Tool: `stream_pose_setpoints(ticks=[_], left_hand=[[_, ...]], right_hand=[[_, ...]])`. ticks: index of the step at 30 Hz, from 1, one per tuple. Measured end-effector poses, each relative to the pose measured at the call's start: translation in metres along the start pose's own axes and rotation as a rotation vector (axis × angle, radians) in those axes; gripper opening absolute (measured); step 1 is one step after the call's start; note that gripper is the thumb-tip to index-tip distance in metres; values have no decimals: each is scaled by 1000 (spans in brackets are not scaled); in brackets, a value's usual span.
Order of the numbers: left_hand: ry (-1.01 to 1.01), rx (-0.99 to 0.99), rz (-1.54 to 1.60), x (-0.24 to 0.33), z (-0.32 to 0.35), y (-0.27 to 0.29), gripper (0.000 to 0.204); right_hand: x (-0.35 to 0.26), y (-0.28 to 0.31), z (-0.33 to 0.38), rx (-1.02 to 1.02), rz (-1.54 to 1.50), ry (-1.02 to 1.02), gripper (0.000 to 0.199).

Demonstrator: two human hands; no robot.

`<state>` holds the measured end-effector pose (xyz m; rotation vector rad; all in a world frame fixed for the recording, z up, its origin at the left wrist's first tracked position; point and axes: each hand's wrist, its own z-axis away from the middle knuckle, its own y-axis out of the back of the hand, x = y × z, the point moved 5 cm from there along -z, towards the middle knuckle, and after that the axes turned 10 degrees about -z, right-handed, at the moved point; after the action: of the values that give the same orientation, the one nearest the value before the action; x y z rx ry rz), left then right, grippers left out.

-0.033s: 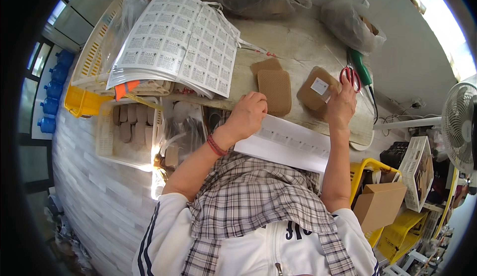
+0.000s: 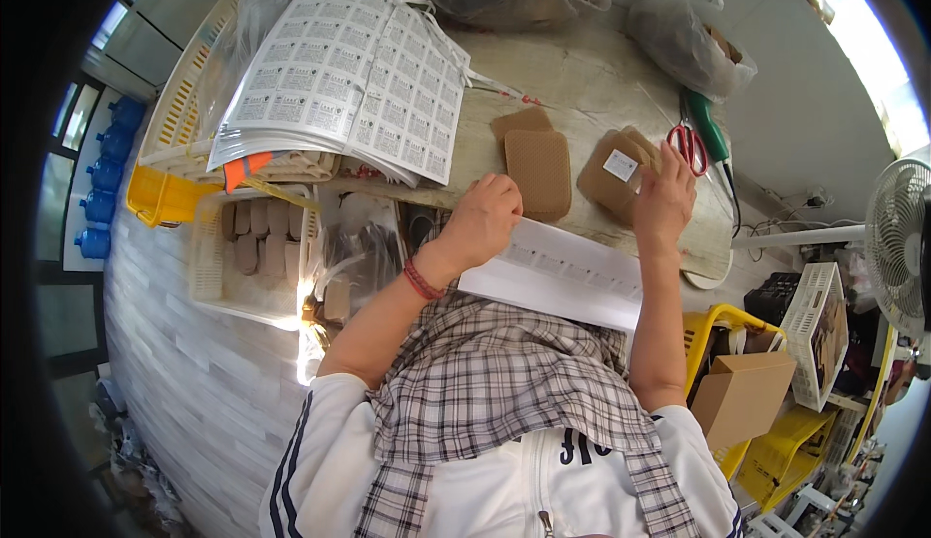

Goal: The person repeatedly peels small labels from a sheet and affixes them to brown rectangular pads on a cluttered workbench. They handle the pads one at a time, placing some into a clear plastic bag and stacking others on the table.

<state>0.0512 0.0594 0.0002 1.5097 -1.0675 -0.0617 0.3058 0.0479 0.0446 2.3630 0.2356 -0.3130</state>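
Note:
My left hand (image 2: 482, 216) is closed at the near edge of the table, its fingertips pinching the upper left corner of a white label sheet (image 2: 562, 265). The sheet slopes over my lap and shows a row of printed labels. My right hand (image 2: 664, 199) has its fingers spread and stretched out, touching the right side of a few overlapping brown textured pads (image 2: 597, 175). One small white label (image 2: 621, 165) lies on the top pad, close to my thumb. Between my hands is another brown pad (image 2: 538, 174), overlapping one behind it. Red-handled scissors (image 2: 688, 149) lie beyond my right fingertips.
A thick stack of label sheets (image 2: 339, 78) covers the table's left. Plastic bags (image 2: 690, 46) sit along the back. A green-handled tool (image 2: 705, 123) with a cord lies at right. Crates stand below: a white one (image 2: 206, 286) with brown pieces, a yellow one (image 2: 700, 330) with cardboard.
The pads under my right hand have shifted slightly left, and more of a pad behind them shows. My left hand stays at the sheet's corner.

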Motion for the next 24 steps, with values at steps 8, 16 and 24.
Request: stream_pose_setpoints(ticks=[8,16,24], left_hand=[[226,-5,385,-22,15,-2,13],[499,-158,493,-55,39,-8,16],[647,-253,724,-61,43,-12,11]], right_hand=[[-97,-42,90,-403,-699,-98,22],[-97,-47,85,-368,-790,-176,13],[-107,-43,88,-288,-846,21,14]])
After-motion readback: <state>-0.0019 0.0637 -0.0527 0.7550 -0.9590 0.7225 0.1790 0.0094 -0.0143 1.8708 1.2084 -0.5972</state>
